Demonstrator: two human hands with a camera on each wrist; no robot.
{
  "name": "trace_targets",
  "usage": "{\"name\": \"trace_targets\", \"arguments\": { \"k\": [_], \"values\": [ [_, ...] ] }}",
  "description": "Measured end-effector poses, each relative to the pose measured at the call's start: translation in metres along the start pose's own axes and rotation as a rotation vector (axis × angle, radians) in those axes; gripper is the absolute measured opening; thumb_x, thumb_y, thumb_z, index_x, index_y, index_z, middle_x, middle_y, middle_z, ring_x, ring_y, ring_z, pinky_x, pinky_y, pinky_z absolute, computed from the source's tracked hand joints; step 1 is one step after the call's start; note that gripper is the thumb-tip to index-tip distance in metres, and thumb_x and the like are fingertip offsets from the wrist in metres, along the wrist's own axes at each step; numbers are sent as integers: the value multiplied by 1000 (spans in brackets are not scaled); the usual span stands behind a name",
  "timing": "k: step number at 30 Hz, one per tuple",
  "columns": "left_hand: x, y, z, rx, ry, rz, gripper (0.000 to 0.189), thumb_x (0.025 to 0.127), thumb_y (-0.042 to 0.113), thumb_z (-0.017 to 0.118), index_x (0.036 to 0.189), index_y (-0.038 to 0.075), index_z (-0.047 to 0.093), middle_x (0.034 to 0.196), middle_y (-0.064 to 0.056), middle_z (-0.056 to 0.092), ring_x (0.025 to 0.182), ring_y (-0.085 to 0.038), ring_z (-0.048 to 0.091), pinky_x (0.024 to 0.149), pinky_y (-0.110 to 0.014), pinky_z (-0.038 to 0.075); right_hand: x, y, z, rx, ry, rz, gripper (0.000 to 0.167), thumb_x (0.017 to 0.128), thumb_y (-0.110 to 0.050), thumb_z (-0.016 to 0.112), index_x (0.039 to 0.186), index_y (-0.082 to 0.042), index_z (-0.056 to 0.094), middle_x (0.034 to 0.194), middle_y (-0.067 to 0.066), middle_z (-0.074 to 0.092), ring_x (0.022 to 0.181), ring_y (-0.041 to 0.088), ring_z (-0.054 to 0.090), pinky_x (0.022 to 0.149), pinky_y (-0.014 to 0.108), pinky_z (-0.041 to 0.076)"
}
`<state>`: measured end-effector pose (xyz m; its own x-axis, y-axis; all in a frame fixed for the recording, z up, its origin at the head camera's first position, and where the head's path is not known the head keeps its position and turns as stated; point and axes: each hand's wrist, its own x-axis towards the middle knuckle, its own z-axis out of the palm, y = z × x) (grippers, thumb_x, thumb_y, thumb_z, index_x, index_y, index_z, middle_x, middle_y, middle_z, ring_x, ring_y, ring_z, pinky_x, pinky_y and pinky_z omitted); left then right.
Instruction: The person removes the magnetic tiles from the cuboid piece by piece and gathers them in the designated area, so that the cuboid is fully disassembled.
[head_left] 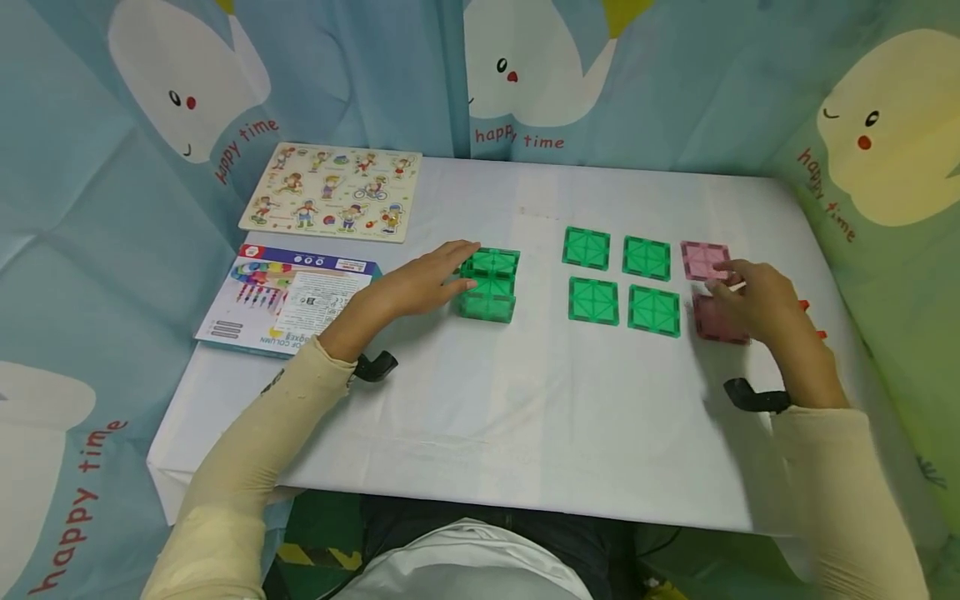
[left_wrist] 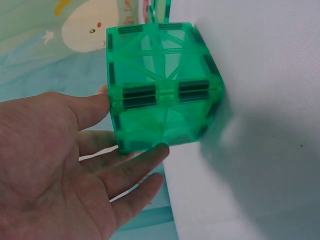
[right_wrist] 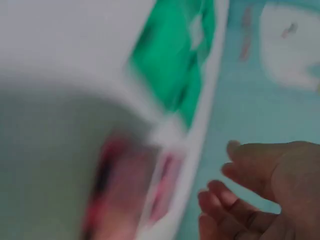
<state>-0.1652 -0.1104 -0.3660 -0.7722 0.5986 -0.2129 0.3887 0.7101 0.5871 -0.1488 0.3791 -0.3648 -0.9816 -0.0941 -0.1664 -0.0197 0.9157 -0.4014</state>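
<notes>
A box shape of green magnetic tiles (head_left: 489,286) stands on the table left of centre. My left hand (head_left: 423,283) holds it from the left side, thumb and fingers at its edges; in the left wrist view the green tile box (left_wrist: 160,65) shows see-through walls, and the two outer fingers stretch out loosely. My right hand (head_left: 765,304) hovers over the pink tiles at the right, fingers loosely bent with nothing between them. One pink tile (head_left: 705,261) lies behind it; a darker pink tile (head_left: 716,323) is partly covered by the hand. The right wrist view is blurred.
Several flat green tiles (head_left: 593,301) lie in two rows between my hands. Red pieces (head_left: 804,306) peek out beside the right wrist. At the left are a boxed toy (head_left: 255,304) and a picture puzzle board (head_left: 330,192). Curtains surround the white table (head_left: 480,417).
</notes>
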Motion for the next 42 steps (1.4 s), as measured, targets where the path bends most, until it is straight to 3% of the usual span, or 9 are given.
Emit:
{"name": "trace_targets", "arguments": {
  "k": [2, 6, 10, 13, 17, 21, 32, 36, 42],
  "values": [
    [0, 0, -1, 5, 0, -8, 68, 114, 35, 48, 170, 10, 19, 176, -12, 18, 163, -29, 19, 131, -48, 20, -1, -30, 9, 33, 60, -123, 48, 112, -24, 53, 150, 6, 49, 124, 35, 59, 112, 50, 58, 83, 47, 58],
    [-1, 0, -2, 11, -2, -17, 68, 114, 36, 49, 170, 11, 20, 176, -11, 18, 163, -28, 18, 131, -48, 20, -4, -92, 42, 48, 88, -426, 47, 106, -13, 66, 149, -1, 54, 115, 23, 65, 103, 36, 66, 80, 37, 58],
    [-1, 0, -2, 4, 1, -18, 68, 113, 37, 50, 170, 12, 21, 176, -10, 18, 163, -28, 18, 131, -48, 21, -8, -142, 74, -16, 55, -667, 56, 102, -13, 73, 153, -11, 52, 118, 16, 66, 102, 30, 69, 80, 47, 60],
    [-1, 0, -2, -1, 7, -23, 69, 113, 38, 51, 170, 14, 21, 176, -9, 18, 163, -28, 19, 131, -49, 22, -8, -169, 90, -87, 71, -814, 63, 99, -11, 76, 157, -17, 49, 122, 14, 67, 103, 29, 70, 77, 42, 61],
    [1, 1, -1, 0, 5, -19, 69, 113, 39, 51, 170, 14, 22, 176, -9, 19, 162, -30, 21, 130, -51, 23, -3, -188, 105, -231, 127, -965, 67, 99, -3, 74, 159, -18, 49, 117, 14, 65, 92, 26, 68, 71, 34, 58],
    [4, 1, 1, 11, 3, -12, 69, 113, 39, 52, 170, 15, 22, 176, -9, 19, 162, -31, 23, 129, -53, 25, 1, -190, 111, -333, 158, -1014, 72, 96, 10, 70, 159, -18, 50, 109, 13, 60, 83, 23, 59, 64, 29, 50],
    [3, 2, 1, 24, -5, -33, 69, 113, 40, 51, 171, 16, 21, 176, -9, 18, 162, -30, 21, 130, -53, 23, -6, -190, 121, -290, 125, -1034, 69, 94, 10, 72, 155, -18, 55, 104, 11, 56, 81, 19, 56, 59, 26, 46],
    [2, 0, 0, 26, 2, -31, 70, 113, 39, 51, 170, 15, 21, 176, -9, 18, 162, -30, 21, 130, -51, 24, -13, -191, 123, -210, 106, -1039, 65, 96, 8, 71, 153, -18, 57, 106, 11, 56, 85, 20, 55, 67, 27, 49],
    [1, -1, 0, 16, 4, -34, 70, 113, 38, 52, 170, 13, 21, 176, -10, 18, 162, -31, 21, 130, -52, 23, -19, -180, 111, 6, 99, -960, 61, 95, 10, 71, 150, -16, 61, 101, 7, 55, 79, 13, 52, 63, 26, 48]
  ]
}}
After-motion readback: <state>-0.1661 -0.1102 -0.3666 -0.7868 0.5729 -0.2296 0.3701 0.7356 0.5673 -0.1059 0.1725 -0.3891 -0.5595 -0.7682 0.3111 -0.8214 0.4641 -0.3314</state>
